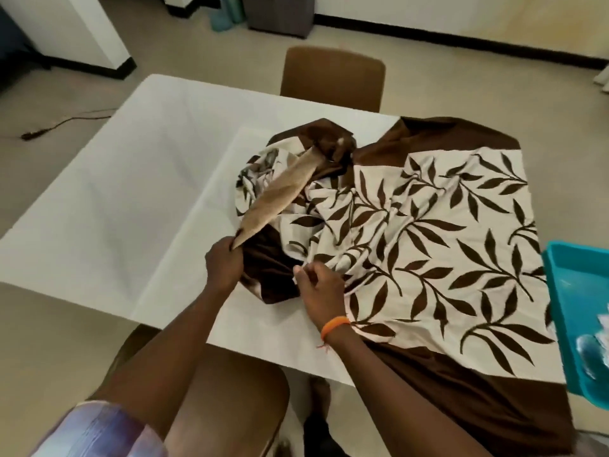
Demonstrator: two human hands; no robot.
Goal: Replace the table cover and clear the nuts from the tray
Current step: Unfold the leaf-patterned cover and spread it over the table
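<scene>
While both hands, left hand [224, 263] and right hand [316, 285], grip the bunched cloth [428, 225], a hard tug could jolt the tray [560, 291].

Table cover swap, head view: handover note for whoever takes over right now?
Left hand: grips a bunched edge of the leaf-print cover, tan underside pulled taut.
Right hand: pinches the same cover just beside it.
Cover: spread over the right part of the table, crumpled in the middle, brown border hanging off the near edge. The left part shows a white cover.
Teal tray: at the table's right edge, mostly cut off; contents unclear.
Done: leaf-print cover partly laid out.
Left: whether it is going on or coming off cannot be told; finish the swap, then clear the nuts from the tray.
</scene>
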